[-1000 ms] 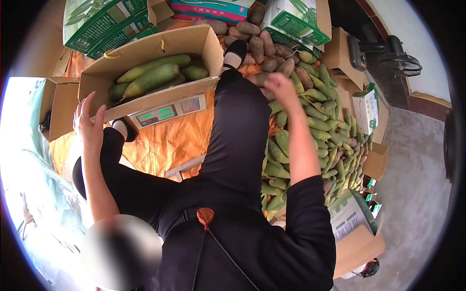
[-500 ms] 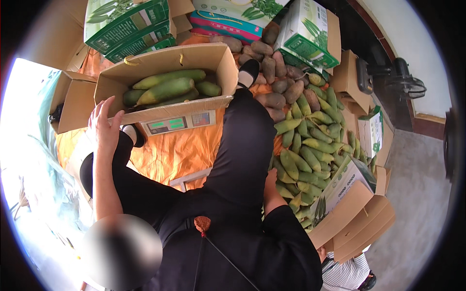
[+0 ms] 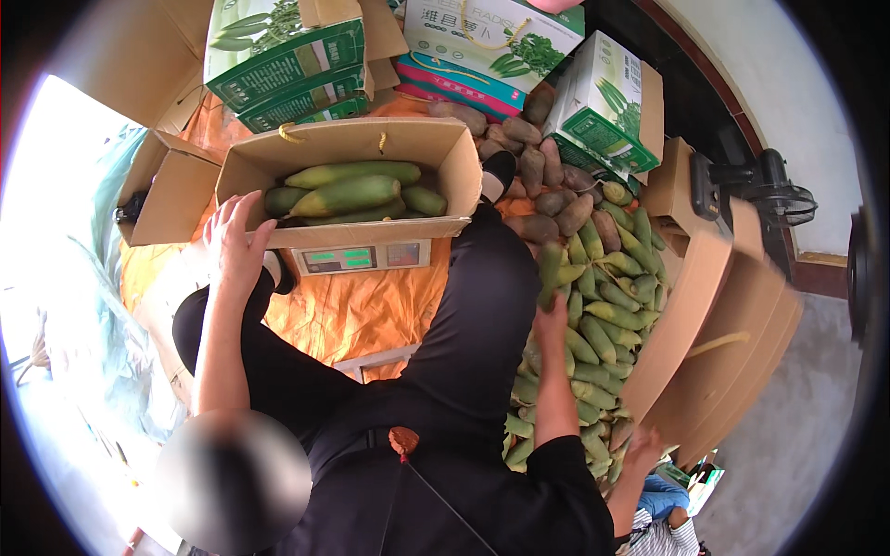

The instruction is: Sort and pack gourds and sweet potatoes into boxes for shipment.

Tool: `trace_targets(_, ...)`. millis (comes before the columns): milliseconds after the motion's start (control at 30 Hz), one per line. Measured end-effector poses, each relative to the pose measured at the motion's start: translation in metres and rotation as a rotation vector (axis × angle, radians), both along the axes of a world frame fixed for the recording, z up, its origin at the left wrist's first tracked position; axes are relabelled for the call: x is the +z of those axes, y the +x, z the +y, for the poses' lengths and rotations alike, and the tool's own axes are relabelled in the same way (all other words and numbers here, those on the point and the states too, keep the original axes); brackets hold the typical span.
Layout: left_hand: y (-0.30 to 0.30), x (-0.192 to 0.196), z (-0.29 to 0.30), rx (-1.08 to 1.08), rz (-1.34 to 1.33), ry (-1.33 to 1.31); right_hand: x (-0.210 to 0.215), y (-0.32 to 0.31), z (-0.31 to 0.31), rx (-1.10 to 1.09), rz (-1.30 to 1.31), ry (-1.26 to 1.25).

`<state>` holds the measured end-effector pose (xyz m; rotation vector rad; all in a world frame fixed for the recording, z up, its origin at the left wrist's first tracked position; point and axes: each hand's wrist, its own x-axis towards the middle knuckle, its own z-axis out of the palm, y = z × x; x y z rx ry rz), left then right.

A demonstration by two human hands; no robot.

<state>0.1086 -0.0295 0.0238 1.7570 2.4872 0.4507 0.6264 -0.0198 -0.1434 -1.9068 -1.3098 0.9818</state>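
Observation:
An open cardboard box (image 3: 371,148) holding several long green vegetables (image 3: 348,193) stands on a digital scale (image 3: 360,258). My left hand (image 3: 234,243) rests with spread fingers on the box's front left corner. My right hand (image 3: 553,320) is down in the pile of green vegetables (image 3: 603,315) to my right, closed around one green vegetable (image 3: 549,271) that points up and away. My legs in black trousers (image 3: 473,315) stretch between the scale and the pile.
Brown tubers (image 3: 547,181) lie behind the green pile. Printed green-and-white cartons (image 3: 297,56) are stacked at the back, an empty brown box (image 3: 167,190) sits left, and flat cardboard boxes (image 3: 714,343) lean at right. Another person's hand (image 3: 642,449) reaches into the pile at lower right. Orange sheeting (image 3: 362,310) covers the floor.
My right hand dropped from up near my knee into the pile and closed on a green vegetable. My left hand lowered onto the box corner.

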Motion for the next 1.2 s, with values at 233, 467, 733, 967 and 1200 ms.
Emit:
trace_targets(233,-0.002,0.000,-0.003,0.011,-0.056,0.034,0.209,-0.120,0.121,0.472,-0.110,0.509)
trace_targets(467,-0.006,-0.001,-0.005,0.019,-0.054,0.048,0.251,-0.216,0.161,0.751,-0.060,0.582)
trace_targets(733,-0.007,0.000,-0.006,0.016,-0.046,0.049,0.196,-0.187,0.194,0.662,-0.166,0.317)
trace_targets(967,-0.010,-0.001,-0.006,0.007,-0.048,0.064,0.158,-0.197,0.205,0.589,-0.298,0.028)
trace_targets(1200,-0.026,0.014,-0.006,0.045,-0.034,0.068,0.149,-0.197,0.207,0.677,-0.401,-0.051)
